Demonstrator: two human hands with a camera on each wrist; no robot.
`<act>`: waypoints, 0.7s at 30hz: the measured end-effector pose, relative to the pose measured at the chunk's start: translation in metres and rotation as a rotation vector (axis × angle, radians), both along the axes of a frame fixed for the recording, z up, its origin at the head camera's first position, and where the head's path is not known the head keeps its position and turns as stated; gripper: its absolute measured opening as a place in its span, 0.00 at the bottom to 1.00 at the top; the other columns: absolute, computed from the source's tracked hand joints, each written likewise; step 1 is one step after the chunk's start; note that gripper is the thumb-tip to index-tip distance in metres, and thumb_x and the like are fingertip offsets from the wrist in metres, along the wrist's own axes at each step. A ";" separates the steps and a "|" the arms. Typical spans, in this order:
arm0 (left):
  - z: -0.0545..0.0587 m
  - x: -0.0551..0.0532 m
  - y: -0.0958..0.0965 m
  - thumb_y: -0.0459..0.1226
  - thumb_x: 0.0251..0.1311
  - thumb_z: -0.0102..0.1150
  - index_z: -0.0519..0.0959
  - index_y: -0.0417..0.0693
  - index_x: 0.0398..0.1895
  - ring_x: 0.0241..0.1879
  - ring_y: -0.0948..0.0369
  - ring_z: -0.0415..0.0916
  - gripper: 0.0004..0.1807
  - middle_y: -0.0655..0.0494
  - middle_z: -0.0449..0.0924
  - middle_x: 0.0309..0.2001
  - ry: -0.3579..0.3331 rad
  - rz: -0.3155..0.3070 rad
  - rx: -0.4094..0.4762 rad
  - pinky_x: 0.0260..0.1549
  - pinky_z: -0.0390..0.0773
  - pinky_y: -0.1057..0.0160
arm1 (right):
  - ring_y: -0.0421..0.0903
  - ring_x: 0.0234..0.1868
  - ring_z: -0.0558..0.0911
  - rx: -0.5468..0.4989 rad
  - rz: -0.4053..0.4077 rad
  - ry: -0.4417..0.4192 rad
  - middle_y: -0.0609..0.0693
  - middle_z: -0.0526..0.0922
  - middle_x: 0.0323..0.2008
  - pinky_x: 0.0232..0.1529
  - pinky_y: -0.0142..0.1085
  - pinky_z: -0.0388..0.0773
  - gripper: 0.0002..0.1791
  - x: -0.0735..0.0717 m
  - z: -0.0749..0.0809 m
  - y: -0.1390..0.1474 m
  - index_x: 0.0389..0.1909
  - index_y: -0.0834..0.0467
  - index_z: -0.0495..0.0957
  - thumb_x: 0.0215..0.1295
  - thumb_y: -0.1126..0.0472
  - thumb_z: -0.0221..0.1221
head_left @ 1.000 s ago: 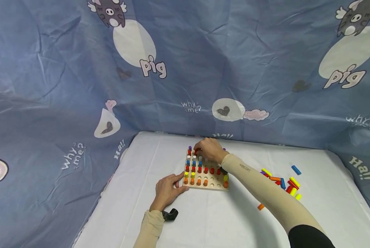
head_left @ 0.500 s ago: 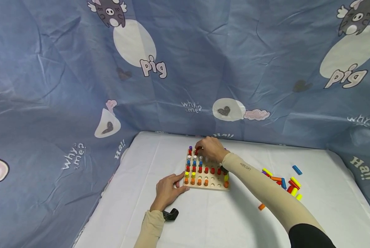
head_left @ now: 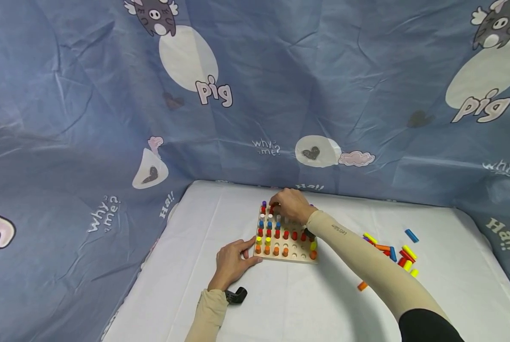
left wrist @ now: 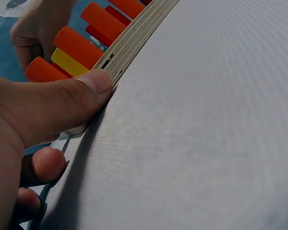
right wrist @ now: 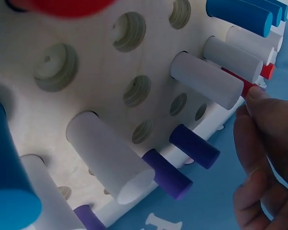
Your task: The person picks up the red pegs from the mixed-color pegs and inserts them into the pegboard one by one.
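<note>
A wooden pegboard (head_left: 289,258) lies on the white-covered table, with rows of orange, yellow, red, blue, white and purple pegs standing in it. At its back left, my right hand (head_left: 292,206) pinches a red peg (right wrist: 239,83) between thumb and fingertip; in the right wrist view a white peg (right wrist: 206,79) hides the red peg's base. My left hand (head_left: 231,262) holds the board's front left corner. In the left wrist view its thumb (left wrist: 81,93) presses the board's edge beside the orange pegs (left wrist: 79,48).
Loose pegs in several colours lie in a scattered group right of the board, among them a blue peg (head_left: 411,235) and a yellow peg (head_left: 409,252). An orange peg (head_left: 363,286) lies nearer, beside the right forearm. A blue printed cloth (head_left: 238,95) hangs behind the table.
My hands stay almost where they were, the right still at the red peg and the left at the board's corner. The whole head view has shifted slightly.
</note>
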State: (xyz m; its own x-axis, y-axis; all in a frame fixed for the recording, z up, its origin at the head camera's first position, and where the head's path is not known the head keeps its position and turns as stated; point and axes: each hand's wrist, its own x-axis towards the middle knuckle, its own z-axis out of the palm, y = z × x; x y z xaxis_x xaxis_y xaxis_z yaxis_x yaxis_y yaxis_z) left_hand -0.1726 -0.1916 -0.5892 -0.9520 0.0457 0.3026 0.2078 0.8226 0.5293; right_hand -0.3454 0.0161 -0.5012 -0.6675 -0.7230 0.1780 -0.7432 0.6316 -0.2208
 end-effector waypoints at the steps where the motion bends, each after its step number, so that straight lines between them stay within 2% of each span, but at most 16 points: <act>1: 0.000 0.000 0.000 0.60 0.42 0.75 0.81 0.65 0.59 0.17 0.72 0.57 0.36 0.70 0.68 0.18 -0.001 0.001 0.001 0.21 0.58 0.69 | 0.40 0.35 0.85 0.003 -0.001 -0.002 0.42 0.89 0.37 0.39 0.40 0.81 0.08 0.000 0.000 0.000 0.40 0.50 0.88 0.61 0.57 0.69; 13: 0.000 0.000 0.001 0.60 0.43 0.74 0.81 0.65 0.59 0.17 0.71 0.57 0.36 0.71 0.67 0.18 0.005 0.000 -0.003 0.21 0.58 0.68 | 0.36 0.31 0.83 0.003 0.020 -0.009 0.40 0.88 0.35 0.35 0.37 0.80 0.06 -0.002 -0.001 0.000 0.38 0.48 0.89 0.61 0.57 0.69; 21: -0.001 0.000 0.001 0.60 0.43 0.74 0.81 0.66 0.59 0.17 0.71 0.57 0.36 0.73 0.66 0.18 0.000 0.002 0.002 0.21 0.59 0.68 | 0.36 0.34 0.84 0.032 0.037 -0.021 0.38 0.88 0.36 0.39 0.37 0.80 0.06 -0.001 -0.004 -0.004 0.39 0.47 0.89 0.60 0.55 0.69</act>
State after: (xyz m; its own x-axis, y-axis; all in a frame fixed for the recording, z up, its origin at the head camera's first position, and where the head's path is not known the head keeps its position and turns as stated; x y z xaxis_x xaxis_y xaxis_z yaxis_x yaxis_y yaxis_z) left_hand -0.1723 -0.1909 -0.5902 -0.9522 0.0430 0.3025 0.2060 0.8217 0.5314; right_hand -0.3464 0.0119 -0.5054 -0.6438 -0.7522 0.1403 -0.7613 0.6111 -0.2169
